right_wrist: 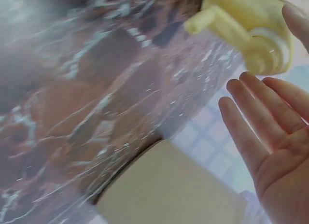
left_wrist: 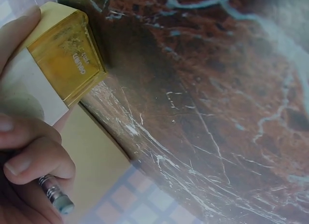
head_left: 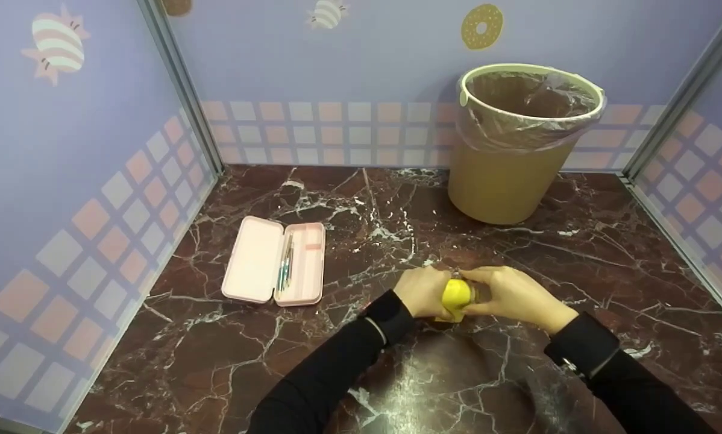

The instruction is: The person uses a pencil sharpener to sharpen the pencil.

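My left hand [head_left: 423, 290] grips a yellow crank pencil sharpener [head_left: 455, 294]. In the left wrist view the sharpener's see-through yellow drawer [left_wrist: 67, 52] has dark bits inside and lettering on its face. Below it, the eraser end of a pencil [left_wrist: 58, 197] pokes out beneath the curled fingers; the rest is hidden. My right hand [head_left: 508, 298] is on the sharpener's other side, by the crank. The right wrist view shows the crank handle [right_wrist: 219, 26] jutting from the body, with the straight fingers [right_wrist: 246, 132] of that hand just short of it.
An opened pink pencil case [head_left: 301, 265] lies to the left on the dark marble tabletop [head_left: 216, 361], with several pencils [head_left: 285, 268] inside. A bag-lined waste bin [head_left: 499, 175] stands at the back right. White specks [head_left: 406, 226] dot the tabletop. Patterned panels [head_left: 325, 132] wall in the back and sides.
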`<state>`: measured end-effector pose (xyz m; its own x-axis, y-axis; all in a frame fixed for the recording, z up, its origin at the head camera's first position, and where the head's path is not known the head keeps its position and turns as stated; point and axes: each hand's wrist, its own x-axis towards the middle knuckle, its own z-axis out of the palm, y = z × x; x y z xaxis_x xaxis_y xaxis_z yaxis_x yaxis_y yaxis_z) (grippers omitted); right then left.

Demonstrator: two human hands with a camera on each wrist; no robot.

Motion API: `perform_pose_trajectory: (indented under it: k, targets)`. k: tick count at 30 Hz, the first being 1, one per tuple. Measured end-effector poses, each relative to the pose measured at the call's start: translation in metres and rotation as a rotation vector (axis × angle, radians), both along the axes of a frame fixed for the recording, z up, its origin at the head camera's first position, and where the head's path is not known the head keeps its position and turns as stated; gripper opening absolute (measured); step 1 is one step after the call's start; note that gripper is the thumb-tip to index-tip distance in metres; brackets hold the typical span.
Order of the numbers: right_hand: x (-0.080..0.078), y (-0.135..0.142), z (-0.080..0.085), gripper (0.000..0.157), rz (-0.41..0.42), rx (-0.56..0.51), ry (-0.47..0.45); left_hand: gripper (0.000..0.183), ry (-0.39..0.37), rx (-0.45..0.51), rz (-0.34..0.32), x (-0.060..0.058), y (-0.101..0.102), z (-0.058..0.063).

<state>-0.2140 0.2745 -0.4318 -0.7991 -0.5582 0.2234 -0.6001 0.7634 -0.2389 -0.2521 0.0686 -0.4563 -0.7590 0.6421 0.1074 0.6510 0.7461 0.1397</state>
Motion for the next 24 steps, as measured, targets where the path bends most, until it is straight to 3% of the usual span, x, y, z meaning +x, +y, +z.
perform_pose_trajectory:
  k: [8, 15, 20, 24]
  targets:
    - [-0.003, -0.013, 0.004, 0.039, 0.031, 0.05, 0.051, 0.052, 0.015, 0.003, 0.018, 0.002, -0.001, 0.0]
    - [-0.004, -0.016, 0.004, 0.037, 0.047, 0.076, 0.073, 0.087, 0.009, 0.024, 0.012, 0.006, -0.006, 0.001]
    - [-0.005, -0.017, 0.005, 0.035, 0.048, 0.086, 0.078, 0.11, -0.092, 0.116, -0.019, 0.005, -0.019, 0.007]
    - [-0.004, -0.015, 0.005, 0.04, 0.037, 0.087, 0.052, 0.101, -0.173, 0.163, -0.034, 0.002, -0.036, 0.013]
